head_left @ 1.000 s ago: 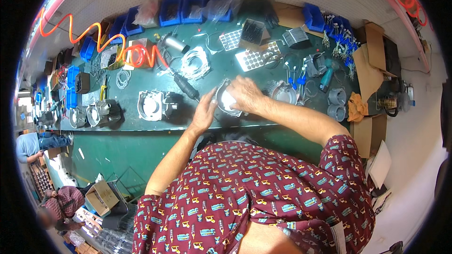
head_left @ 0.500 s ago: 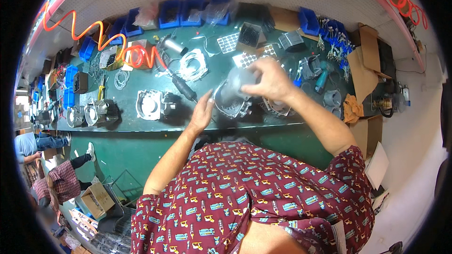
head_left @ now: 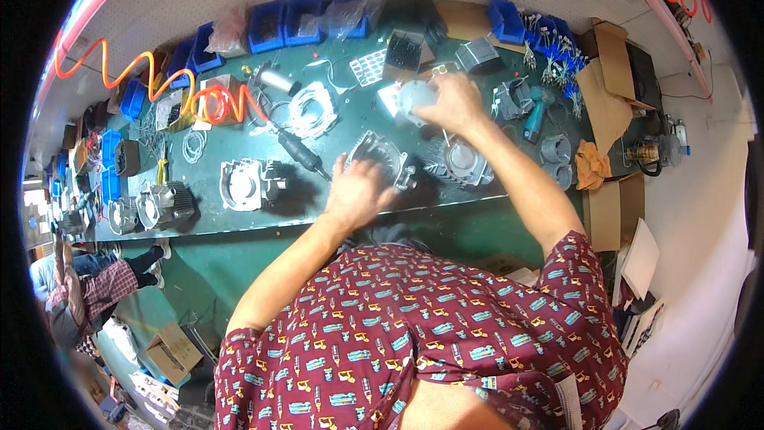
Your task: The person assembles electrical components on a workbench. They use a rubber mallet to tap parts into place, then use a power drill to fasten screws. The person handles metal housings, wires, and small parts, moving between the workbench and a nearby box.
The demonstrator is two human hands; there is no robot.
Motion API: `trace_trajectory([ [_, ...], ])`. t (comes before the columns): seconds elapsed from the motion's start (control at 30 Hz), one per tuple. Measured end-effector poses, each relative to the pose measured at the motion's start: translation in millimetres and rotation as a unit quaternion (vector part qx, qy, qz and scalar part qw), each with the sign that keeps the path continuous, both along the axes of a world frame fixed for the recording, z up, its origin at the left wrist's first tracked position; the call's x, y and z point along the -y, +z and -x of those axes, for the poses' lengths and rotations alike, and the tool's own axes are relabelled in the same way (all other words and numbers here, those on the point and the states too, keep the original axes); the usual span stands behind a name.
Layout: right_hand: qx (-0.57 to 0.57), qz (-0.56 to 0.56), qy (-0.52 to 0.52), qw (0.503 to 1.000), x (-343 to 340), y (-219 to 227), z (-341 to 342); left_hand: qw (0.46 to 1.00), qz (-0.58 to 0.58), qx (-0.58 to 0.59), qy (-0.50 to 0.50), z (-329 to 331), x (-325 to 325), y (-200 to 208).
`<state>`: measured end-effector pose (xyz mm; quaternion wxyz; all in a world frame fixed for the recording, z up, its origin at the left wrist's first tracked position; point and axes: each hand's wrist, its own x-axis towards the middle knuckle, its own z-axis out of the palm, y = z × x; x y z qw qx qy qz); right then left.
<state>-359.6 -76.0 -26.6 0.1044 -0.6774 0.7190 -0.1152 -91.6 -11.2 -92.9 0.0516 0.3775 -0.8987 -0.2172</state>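
A grey round metal part (head_left: 417, 102) is gripped at its right side by my right hand (head_left: 458, 105), raised over the far part of the bench. My left hand (head_left: 358, 189), slightly blurred, has its fingers spread at the near-left edge of an open cast-metal housing (head_left: 385, 151). Whether its fingertips press on that housing cannot be made out. Just right of it, below my right forearm, sits another metal housing (head_left: 463, 161) with a round centre. A dark power screwdriver (head_left: 299, 151) hangs from an orange coiled hose and points at the left hand.
More finned metal housings (head_left: 253, 183) stand leftward along the bench's front edge. Coiled white cable (head_left: 312, 109), a sheet of round stickers (head_left: 368, 68) and blue bins (head_left: 267, 24) lie behind. At right are a teal power tool (head_left: 535, 115) and an orange cloth (head_left: 593, 164).
My right hand has lifted the round metal part off the housing, up and away to the far side. The left hand has moved from beside the housing onto its near edge.
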Motion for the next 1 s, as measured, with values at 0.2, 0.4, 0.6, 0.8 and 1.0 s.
trace_trajectory([
  [0.2,0.007,-0.061,0.002,0.998,20,-53,-11,0.986,-0.025,0.141,-0.082,19,1,-6],
  [0.4,-0.041,-0.066,-0.016,0.997,25,-83,-23,0.996,-0.081,0.022,-0.010,12,0,1],
  [0.6,-0.063,-0.059,-0.002,0.996,25,-94,-17,0.970,-0.097,-0.192,0.115,-5,77,48],
  [0.8,-0.062,-0.057,-0.009,0.996,22,-96,-17,0.959,-0.086,-0.172,0.207,-23,95,-5],
  [1.0,-0.019,-0.143,-0.002,0.990,23,-90,-23,0.834,-0.425,-0.141,0.323,-13,14,-75],
])
